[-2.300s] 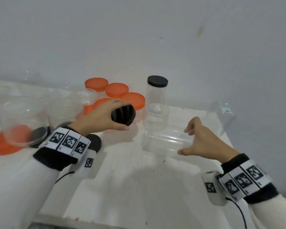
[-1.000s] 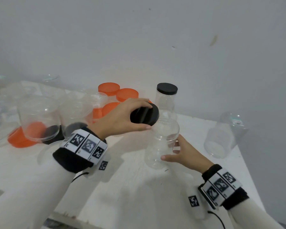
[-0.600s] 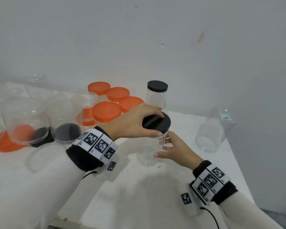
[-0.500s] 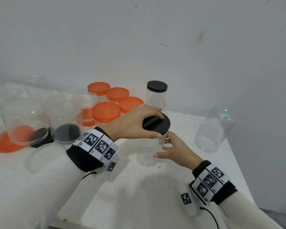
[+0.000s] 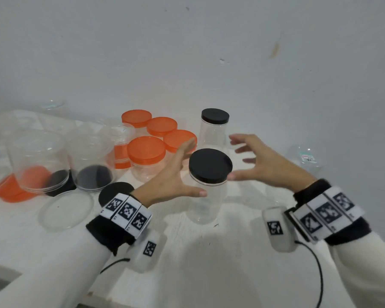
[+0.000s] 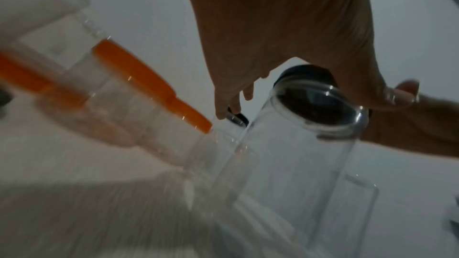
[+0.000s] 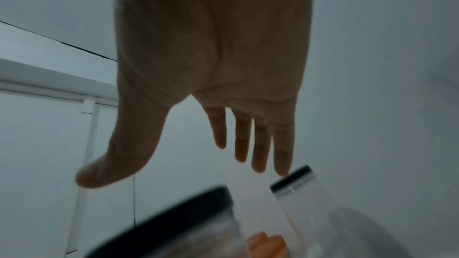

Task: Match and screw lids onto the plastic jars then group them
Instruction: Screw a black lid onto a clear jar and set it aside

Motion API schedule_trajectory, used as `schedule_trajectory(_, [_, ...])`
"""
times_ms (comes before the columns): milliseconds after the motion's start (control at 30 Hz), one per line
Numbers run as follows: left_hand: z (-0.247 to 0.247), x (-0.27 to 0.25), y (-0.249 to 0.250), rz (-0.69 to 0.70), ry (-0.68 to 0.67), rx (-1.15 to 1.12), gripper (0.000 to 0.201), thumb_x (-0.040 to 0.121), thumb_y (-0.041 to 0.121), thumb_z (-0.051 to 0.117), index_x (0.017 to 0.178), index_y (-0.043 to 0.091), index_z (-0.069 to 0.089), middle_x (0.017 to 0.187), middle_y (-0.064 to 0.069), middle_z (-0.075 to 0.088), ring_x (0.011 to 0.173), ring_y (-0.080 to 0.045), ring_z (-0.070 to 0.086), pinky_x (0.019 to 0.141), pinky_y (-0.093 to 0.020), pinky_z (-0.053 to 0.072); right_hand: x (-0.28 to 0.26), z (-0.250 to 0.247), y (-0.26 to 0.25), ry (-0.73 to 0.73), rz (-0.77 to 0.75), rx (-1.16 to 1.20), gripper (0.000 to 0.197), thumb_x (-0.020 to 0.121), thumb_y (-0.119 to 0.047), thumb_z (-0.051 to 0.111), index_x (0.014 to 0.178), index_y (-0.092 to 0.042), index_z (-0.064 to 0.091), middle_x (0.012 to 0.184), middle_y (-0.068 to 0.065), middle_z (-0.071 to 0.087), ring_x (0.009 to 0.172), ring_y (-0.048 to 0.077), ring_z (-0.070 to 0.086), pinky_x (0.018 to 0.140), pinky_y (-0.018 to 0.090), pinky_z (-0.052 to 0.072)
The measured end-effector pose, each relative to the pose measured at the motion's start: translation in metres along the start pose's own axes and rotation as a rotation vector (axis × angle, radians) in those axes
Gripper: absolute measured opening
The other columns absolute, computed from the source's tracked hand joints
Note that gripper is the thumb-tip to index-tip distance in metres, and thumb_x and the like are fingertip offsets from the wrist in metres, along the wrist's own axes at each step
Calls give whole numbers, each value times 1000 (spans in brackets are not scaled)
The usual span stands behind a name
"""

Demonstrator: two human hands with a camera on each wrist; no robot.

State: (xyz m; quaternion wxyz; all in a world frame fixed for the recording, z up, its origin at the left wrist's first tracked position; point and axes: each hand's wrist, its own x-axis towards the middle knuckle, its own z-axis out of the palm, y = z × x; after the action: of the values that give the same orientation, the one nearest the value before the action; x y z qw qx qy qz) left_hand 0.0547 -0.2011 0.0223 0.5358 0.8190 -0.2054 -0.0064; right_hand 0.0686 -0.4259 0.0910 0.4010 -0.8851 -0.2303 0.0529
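Note:
A tall clear jar stands upright mid-table with a black lid sitting on its mouth. My left hand is spread open on the jar's left side, fingers reaching behind the lid and thumb in front of the jar body just below it. To the jar's right my right hand is also spread open, its thumb tip close beside the lid rim and nothing held. The left wrist view shows the jar from below with the dark lid on top. The right wrist view shows straight fingers above the blurred lid.
A second black-lidded jar stands just behind. Several orange-lidded jars cluster at back left. Two large clear containers stand upside down at far left over loose orange and black lids. A clear lid lies flat. Another clear jar lies at right.
My left hand set the black lid onto the jar, then released it. My right hand let go of the jar body and rose beside the lid. Both hands now spread open.

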Motion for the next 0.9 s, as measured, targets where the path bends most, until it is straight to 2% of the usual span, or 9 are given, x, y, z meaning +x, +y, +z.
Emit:
schedule_trajectory(100, [16, -5, -12, -72, 26, -126, 126, 46, 51, 84, 144, 37, 6, 146, 17, 23, 135, -3, 27, 112, -36, 25, 12, -9, -29, -120, -26, -175, 86, 67, -36, 78, 140, -26, 35, 131, -11, 44, 112, 6, 47, 96, 26, 43])
schedule_trajectory(200, [28, -4, -12, -44, 63, -212, 114, 52, 39, 83, 143, 30, 15, 143, 14, 32, 132, 1, 32, 108, -29, 30, 26, 1, -42, -294, -48, -413, 93, 68, -44, 77, 144, -29, 27, 137, -10, 38, 118, 7, 42, 97, 23, 37])
schedule_trajectory(267, [33, -1, -12, -49, 98, -256, 104, 53, 35, 85, 137, 31, 24, 139, 10, 40, 128, 0, 38, 104, -25, 35, 33, 9, -46, -369, -70, -578, 96, 67, -49, 77, 145, -31, 23, 136, -8, 38, 122, 13, 42, 102, 32, 38])
schedule_trajectory(333, [35, 2, -12, -74, 126, -261, 96, 53, 32, 86, 133, 28, 33, 133, 9, 48, 123, 0, 45, 100, -23, 39, 38, 11, -50, -397, -77, -680, 93, 68, -45, 77, 144, -33, 25, 127, -6, 39, 117, 16, 45, 98, 37, 43])
schedule_trajectory(467, [31, 4, -12, -104, 101, -311, 87, 61, 13, 86, 134, 19, 40, 130, 7, 53, 123, -2, 47, 105, -27, 38, 43, 10, -58, -493, -89, -709, 90, 71, -25, 79, 144, -33, 27, 124, -7, 35, 115, 16, 43, 95, 35, 46])
schedule_trajectory(533, [29, 3, -12, -114, 72, -305, 81, 63, 11, 85, 131, 23, 42, 130, 8, 53, 124, -3, 46, 106, -28, 37, 45, 9, -61, -546, -111, -728, 89, 70, -17, 78, 142, -34, 29, 128, -7, 34, 117, 16, 42, 95, 35, 46])
schedule_trajectory(600, [27, 4, -12, -115, 50, -295, 74, 63, 11, 84, 122, 32, 44, 125, 12, 55, 119, 2, 49, 101, -21, 39, 46, 9, -62, -585, -129, -723, 86, 69, -13, 78, 140, -35, 34, 130, -7, 34, 118, 17, 42, 94, 37, 46])
schedule_trajectory(733, [24, 5, -11, -117, 13, -308, 70, 66, 3, 82, 118, 32, 45, 121, 14, 56, 111, 11, 50, 86, -6, 43, 48, 8, -61, -616, -147, -689, 82, 65, -10, 78, 132, -37, 40, 128, -10, 36, 117, 15, 42, 94, 37, 46])
schedule_trajectory(900, [23, 4, -10, -130, 20, -333, 71, 62, 6, 84, 120, 27, 48, 122, 10, 58, 115, 2, 52, 90, -13, 44, 49, 9, -62, -564, -140, -704, 78, 62, -19, 82, 129, -37, 45, 122, -9, 42, 111, 14, 45, 92, 37, 47])
